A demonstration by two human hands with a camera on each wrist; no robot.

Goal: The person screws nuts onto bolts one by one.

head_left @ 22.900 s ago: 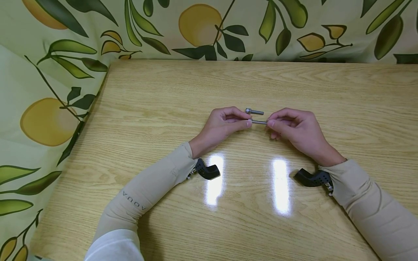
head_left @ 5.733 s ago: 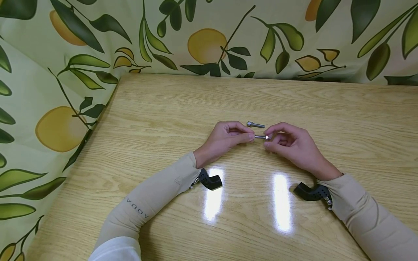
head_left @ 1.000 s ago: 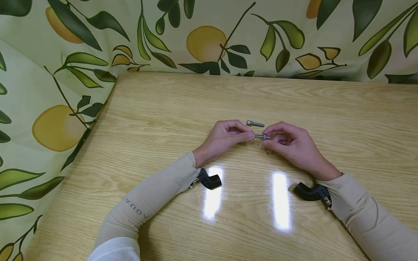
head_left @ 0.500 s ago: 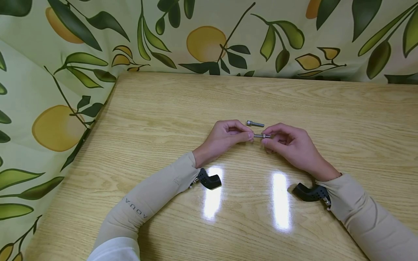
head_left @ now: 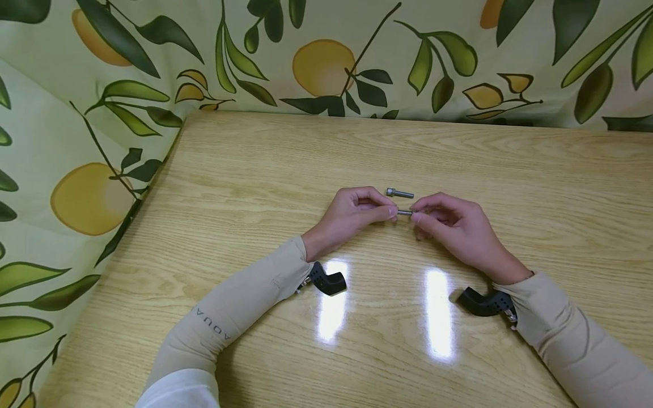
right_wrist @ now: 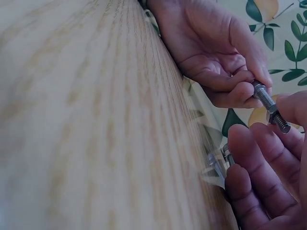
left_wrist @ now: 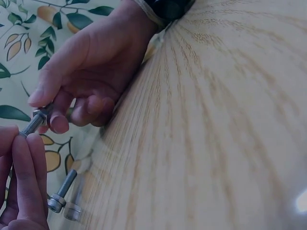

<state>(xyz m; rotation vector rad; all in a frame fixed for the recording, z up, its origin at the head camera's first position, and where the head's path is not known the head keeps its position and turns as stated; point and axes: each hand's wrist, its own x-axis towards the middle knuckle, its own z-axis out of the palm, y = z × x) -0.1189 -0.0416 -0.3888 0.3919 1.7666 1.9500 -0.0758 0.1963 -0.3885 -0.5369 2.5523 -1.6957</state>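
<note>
My left hand (head_left: pixel 354 211) pinches a steel bolt (head_left: pixel 405 212) by its head end, thumb against fingers, and holds it level above the table. A hex nut (right_wrist: pixel 273 117) sits on the threads near the tip, with a little thread past it. My right hand (head_left: pixel 451 226) has thumb and index finger on that nut, which they hide in the head view. Just beyond the hands a second bolt (head_left: pixel 400 193) lies on the table, its socket head to the left. In the left wrist view, a nut (left_wrist: pixel 58 197) sits close under that bolt's head.
A wood-grain table (head_left: pixel 265 164) spreads under both arms. Behind it and on the left hangs a cloth (head_left: pixel 229 56) printed with fruit and leaves. Black wrist mounts (head_left: pixel 329 282) stick out from under both sleeves.
Earlier the nut showed on the bolt between my parted right fingers; now thumb and index finger close over it. My left hand keeps its grip, and the second bolt stays where it lies.
</note>
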